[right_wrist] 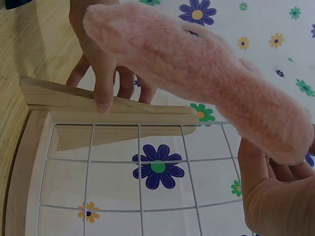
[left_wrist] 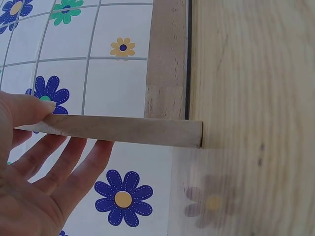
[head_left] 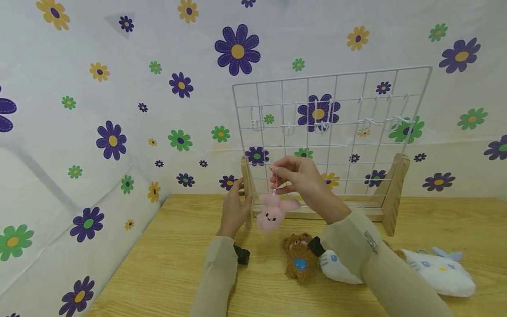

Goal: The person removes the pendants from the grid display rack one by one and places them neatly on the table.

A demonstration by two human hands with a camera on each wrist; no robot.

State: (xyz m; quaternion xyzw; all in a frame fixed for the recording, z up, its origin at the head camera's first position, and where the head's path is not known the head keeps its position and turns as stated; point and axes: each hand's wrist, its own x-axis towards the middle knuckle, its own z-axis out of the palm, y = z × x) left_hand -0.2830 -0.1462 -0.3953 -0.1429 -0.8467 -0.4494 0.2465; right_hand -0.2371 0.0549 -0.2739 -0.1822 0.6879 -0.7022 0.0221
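My right hand (head_left: 306,182) pinches the pink bead chain (head_left: 276,181) of a small plush bunny keychain. The pink bunny (head_left: 271,218) hangs below the fingers, its face toward me, in front of the white wire grid rack (head_left: 336,145). In the right wrist view its furry body (right_wrist: 197,69) covers part of that hand. My left hand (head_left: 233,211) grips the rack's left wooden upright (head_left: 247,189). The left wrist view shows the thumb (left_wrist: 32,109) on one side of this wooden piece (left_wrist: 128,130) and the fingers on the other.
A brown teddy bear plush (head_left: 301,259) lies on the wooden table (head_left: 158,273) below the bunny. Two white plush toys lie to its right, one (head_left: 336,266) partly behind my right sleeve, the other (head_left: 443,270) farther right. White hooks (head_left: 321,127) hang on the grid.
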